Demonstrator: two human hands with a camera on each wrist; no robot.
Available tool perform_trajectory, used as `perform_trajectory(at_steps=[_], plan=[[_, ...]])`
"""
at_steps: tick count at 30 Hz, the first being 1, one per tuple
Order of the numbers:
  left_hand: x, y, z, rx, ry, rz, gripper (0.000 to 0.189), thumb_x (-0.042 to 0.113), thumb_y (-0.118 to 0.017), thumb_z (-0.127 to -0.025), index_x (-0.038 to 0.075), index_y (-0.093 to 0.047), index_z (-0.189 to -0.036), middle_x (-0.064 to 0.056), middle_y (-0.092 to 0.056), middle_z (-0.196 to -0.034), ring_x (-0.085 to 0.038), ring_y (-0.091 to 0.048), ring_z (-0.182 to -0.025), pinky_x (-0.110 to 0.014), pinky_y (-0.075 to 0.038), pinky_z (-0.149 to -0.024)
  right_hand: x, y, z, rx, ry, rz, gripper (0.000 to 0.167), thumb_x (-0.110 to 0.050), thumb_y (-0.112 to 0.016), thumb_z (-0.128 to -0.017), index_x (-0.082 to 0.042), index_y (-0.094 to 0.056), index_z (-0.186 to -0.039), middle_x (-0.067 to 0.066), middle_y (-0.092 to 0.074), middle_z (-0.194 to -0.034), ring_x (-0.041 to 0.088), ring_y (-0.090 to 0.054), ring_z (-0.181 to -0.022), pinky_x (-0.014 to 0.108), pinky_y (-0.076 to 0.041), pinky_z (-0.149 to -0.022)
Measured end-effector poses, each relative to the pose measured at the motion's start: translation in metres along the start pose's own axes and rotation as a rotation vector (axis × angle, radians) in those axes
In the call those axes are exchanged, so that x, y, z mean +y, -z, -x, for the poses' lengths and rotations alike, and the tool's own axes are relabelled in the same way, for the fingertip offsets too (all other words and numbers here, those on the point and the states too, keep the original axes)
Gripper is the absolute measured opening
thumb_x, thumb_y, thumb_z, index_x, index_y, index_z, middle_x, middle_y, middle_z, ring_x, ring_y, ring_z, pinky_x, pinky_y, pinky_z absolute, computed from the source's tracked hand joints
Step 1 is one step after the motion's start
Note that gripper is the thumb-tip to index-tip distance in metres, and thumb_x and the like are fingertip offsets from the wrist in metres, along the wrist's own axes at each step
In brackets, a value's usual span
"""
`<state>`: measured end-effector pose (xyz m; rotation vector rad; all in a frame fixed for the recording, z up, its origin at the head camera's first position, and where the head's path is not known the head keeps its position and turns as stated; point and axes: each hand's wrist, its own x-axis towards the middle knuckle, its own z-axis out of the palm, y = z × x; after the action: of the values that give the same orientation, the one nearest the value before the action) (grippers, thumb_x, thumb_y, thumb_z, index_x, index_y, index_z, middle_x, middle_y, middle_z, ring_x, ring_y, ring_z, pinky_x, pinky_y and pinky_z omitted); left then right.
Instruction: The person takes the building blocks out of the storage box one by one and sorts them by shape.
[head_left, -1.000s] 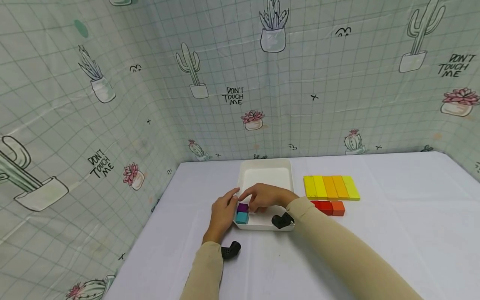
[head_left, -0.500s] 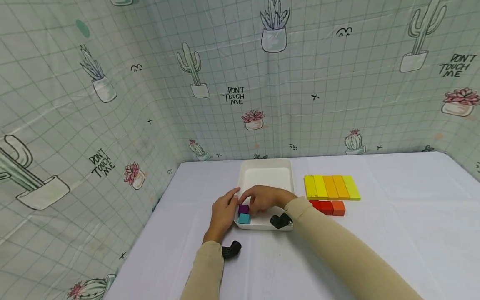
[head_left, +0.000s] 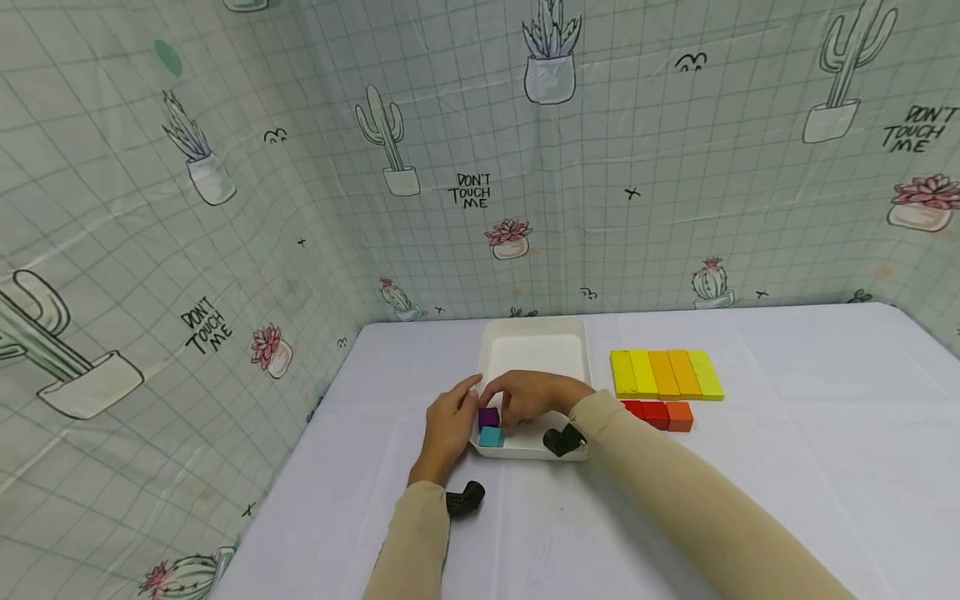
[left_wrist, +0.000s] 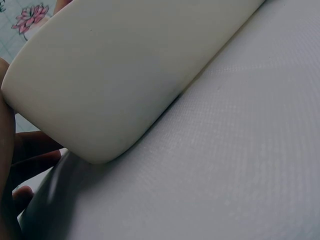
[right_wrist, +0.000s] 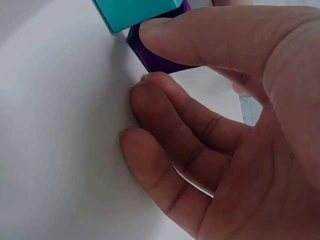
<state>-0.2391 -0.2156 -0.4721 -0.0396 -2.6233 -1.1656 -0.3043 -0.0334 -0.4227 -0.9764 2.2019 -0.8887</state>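
Observation:
A shallow white tray (head_left: 534,327) lies on the table, holding a purple block (head_left: 489,417) and a teal block (head_left: 491,437) at its near left side. The two blocks sit close together, the purple one farther back. My right hand (head_left: 528,395) reaches into the tray and pinches the purple block. In the right wrist view the thumb (right_wrist: 200,40) presses on the purple block beside the teal block (right_wrist: 137,10); the index fingertip is hidden there. My left hand (head_left: 447,427) rests along the tray's left side, fingers fairly straight, touching its wall (left_wrist: 100,85).
To the right of the tray lies a row of yellow and orange flat blocks (head_left: 666,374). In front of them stand red blocks (head_left: 656,414) and an orange block (head_left: 680,416), partly behind the right sleeve. A cactus-print cloth (head_left: 630,150) hangs behind and to the left.
The teal and purple blocks have shifted slightly to the right inside the tray, with the right hand. My left hand stays at the tray's side.

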Motion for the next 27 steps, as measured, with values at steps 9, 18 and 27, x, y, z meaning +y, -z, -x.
perform_trajectory(at_steps=[9,18,27], plan=[[0.0016,0.0009,0.0010,-0.001,0.001,0.006,0.035,0.025,-0.050,-0.104,0.022,-0.066,-0.135,-0.006,-0.070,-0.107,-0.023,-0.059,-0.097,-0.047,-0.049,-0.089,0.0013,0.0014,0.0019,-0.012,-0.009,-0.036,0.033,-0.005,-0.076,-0.082,-0.017,-0.067,-0.111,0.005,-0.066,-0.093,0.019,-0.059,-0.071,0.030,-0.053,-0.065],[0.0032,0.0018,0.0014,-0.002,0.005,0.019,0.035,0.025,-0.051,-0.104,0.021,-0.066,-0.134,-0.008,-0.070,-0.115,-0.026,-0.061,-0.106,-0.050,-0.049,-0.095,0.0058,0.0024,0.0014,-0.030,-0.012,-0.021,0.045,-0.005,-0.074,-0.084,-0.020,-0.065,-0.125,0.004,-0.067,-0.086,0.017,-0.056,-0.066,0.028,-0.050,-0.064],[0.0019,0.0013,0.0010,-0.005,0.020,0.022,0.035,0.026,-0.051,-0.104,0.022,-0.066,-0.135,-0.010,-0.069,-0.120,-0.028,-0.061,-0.112,-0.050,-0.048,-0.098,0.0055,0.0039,0.0046,-0.010,-0.020,-0.028,0.030,-0.008,-0.076,-0.084,-0.018,-0.069,-0.111,0.003,-0.067,-0.090,0.018,-0.058,-0.071,0.029,-0.052,-0.066]])
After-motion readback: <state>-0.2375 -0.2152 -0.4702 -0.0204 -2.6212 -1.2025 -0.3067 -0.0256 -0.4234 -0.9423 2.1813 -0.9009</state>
